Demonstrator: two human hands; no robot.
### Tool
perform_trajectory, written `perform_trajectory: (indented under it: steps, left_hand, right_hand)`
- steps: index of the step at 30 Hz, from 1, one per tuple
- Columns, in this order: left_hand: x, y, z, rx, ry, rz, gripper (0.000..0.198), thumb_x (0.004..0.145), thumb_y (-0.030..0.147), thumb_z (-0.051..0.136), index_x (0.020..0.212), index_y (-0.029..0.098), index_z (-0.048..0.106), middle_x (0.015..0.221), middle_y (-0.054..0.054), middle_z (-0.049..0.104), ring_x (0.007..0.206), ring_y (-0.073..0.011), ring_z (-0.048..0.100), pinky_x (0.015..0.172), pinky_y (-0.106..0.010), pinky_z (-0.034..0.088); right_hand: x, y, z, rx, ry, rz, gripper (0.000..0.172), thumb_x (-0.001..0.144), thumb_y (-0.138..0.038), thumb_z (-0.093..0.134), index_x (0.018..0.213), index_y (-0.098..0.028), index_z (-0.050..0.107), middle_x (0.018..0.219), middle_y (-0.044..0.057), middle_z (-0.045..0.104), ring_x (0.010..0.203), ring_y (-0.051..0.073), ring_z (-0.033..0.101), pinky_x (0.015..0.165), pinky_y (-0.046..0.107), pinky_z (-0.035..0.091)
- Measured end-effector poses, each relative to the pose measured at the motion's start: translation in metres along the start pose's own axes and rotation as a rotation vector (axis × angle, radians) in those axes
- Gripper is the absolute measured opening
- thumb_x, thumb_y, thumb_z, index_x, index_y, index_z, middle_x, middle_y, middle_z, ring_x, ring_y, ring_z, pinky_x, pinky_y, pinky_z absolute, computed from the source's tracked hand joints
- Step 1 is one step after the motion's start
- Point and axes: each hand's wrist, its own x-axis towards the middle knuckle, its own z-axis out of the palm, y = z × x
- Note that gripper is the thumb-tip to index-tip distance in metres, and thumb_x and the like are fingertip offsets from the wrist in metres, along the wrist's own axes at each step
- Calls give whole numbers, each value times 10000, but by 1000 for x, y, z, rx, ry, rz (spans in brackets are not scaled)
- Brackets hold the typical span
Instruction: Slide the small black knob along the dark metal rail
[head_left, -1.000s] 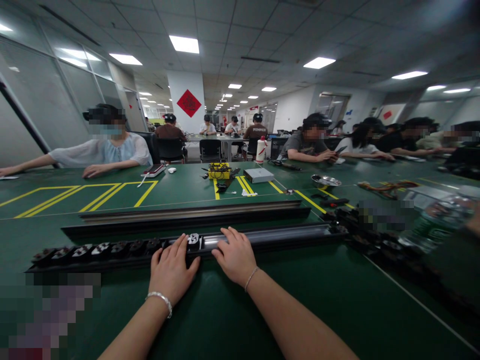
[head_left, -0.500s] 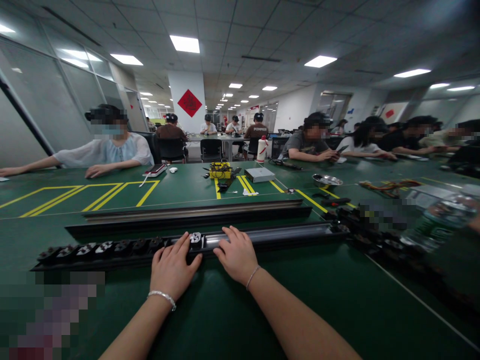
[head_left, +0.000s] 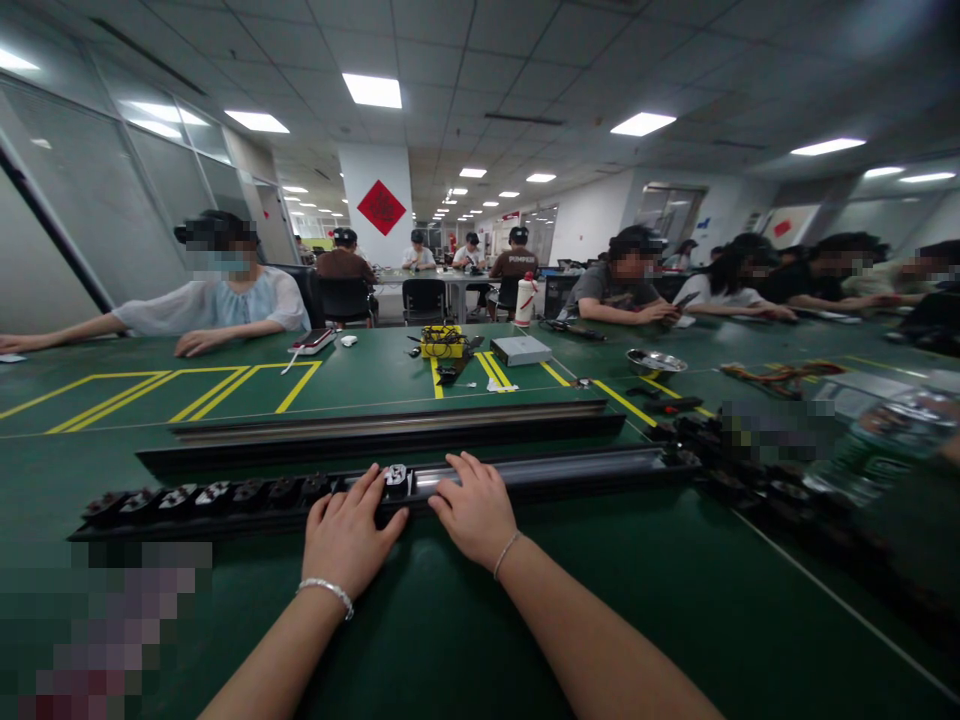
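A long black rail point(head_left: 555, 478) lies across the green table, with several black socket modules point(head_left: 247, 492) in its left part. My left hand point(head_left: 349, 540) rests over the rail, fingers on or near a module and thumb at the front edge. Just right of its fingertips sits a module with a white face point(head_left: 396, 478). My right hand point(head_left: 474, 508) lies on the rail's bare silver stretch, its fingers loosely bent and apart. Between the two hands a short length of rail shows.
Behind lies a second long black rail point(head_left: 450, 425). Farther back are a yellow object with cables point(head_left: 442, 342), a grey box point(head_left: 521, 349) and a metal bowl point(head_left: 655, 361). More black modules point(head_left: 795, 490) and a plastic bottle point(head_left: 877, 450) are at right. People sit around.
The rail and its modules appear shifted very slightly to the right, as does most of the view. Both hands keep nearly the same pose.
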Motion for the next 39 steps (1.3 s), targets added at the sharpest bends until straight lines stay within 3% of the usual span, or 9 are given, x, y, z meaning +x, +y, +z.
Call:
perform_trajectory:
  steps: [39]
  left_hand:
    - [5,2,1,14,2,19,547,783,504,343,1238,214,434,1347,-42,432,1044,-241,507,917,-433,271]
  right_hand:
    - [4,7,5,6,8,-41,297,873,-431,377,934,-272,620,1303,33,444,1209,206,343,933,373,266]
